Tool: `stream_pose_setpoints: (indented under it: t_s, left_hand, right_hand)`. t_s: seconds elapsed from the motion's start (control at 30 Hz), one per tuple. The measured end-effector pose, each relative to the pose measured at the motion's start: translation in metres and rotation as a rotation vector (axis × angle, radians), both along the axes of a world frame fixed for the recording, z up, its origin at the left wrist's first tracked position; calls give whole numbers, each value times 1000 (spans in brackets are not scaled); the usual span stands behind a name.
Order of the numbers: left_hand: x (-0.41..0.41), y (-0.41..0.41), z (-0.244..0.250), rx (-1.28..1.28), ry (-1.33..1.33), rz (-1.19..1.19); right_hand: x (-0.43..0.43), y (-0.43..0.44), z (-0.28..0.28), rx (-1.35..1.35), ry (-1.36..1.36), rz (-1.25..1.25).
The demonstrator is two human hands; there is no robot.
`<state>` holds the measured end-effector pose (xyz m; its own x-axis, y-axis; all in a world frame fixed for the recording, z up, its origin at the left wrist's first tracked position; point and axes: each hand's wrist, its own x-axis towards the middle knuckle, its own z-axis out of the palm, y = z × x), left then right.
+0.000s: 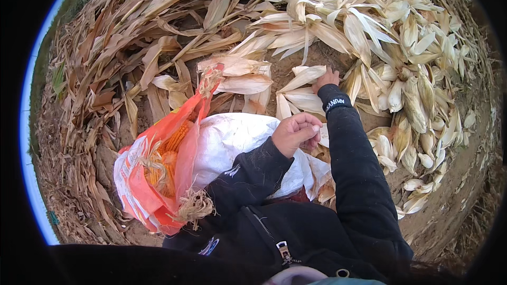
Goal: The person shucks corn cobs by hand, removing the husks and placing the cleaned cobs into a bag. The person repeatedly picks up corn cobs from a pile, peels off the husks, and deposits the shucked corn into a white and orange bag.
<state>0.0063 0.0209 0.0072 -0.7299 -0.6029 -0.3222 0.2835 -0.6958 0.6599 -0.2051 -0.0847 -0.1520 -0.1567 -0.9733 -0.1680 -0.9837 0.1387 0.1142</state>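
Note:
My left hand [298, 132] is held above a white woven sack [233, 130] that covers my lap. Its fingers curl in against the thumb, and nothing shows in them. Farther out, my right hand [327, 78] reaches down to the bare soil, beside pale dry corn husks [303, 94]. The cuff, which bears writing, and the angle hide much of its grip. To my left stands an orange-and-white bag [186, 158], its mouth gaping. Husked orange corn cobs [170, 158] lie inside it, and frayed twine tufts [196, 206] hang at its rim.
Unhusked ears of corn [416, 103] are heaped on the right. Loose pale husks [352, 27] spread across the far side. Dry brown stalks and leaves [158, 19] form a thick layer at the left and far left. Bare soil [447, 213] shows at the lower right.

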Motion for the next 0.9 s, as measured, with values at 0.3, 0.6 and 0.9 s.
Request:
stream_pose_setpoints:
  t_s: [0.3, 0.6, 0.9]
  left_hand:
    - [4, -1, 2, 107, 34, 109]
    - [2, 7, 7, -5, 270, 109]
    - [1, 12, 8, -601, 105, 303]
  right_hand:
    - [-12, 62, 114, -736, -424, 32]
    - [69, 149, 232, -789, -496, 731]
    - [93, 154, 261, -687, -1175, 132]
